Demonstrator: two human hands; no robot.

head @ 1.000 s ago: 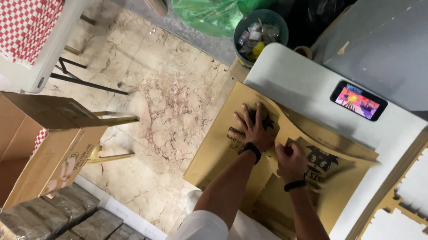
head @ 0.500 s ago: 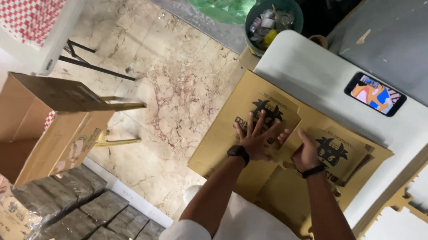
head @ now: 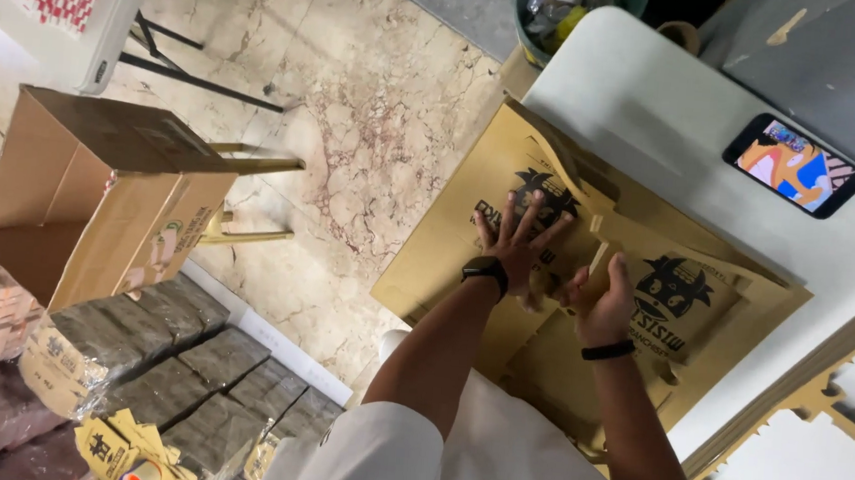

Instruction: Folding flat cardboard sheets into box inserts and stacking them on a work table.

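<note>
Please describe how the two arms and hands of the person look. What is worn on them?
Both forearms are bare. The left hand has a dark watch with a black strap at its wrist. The right hand has a thin black band around its wrist. The person wears a white shirt with short sleeves. No gloves or rings can be seen.

Counts on the white table and floor

Two hands, left [head: 517,244] and right [head: 605,305]; one phone [head: 795,165] far right; one open cardboard box [head: 99,202] left; one bin [head: 564,9]; two black printed emblems [head: 546,193].
</note>
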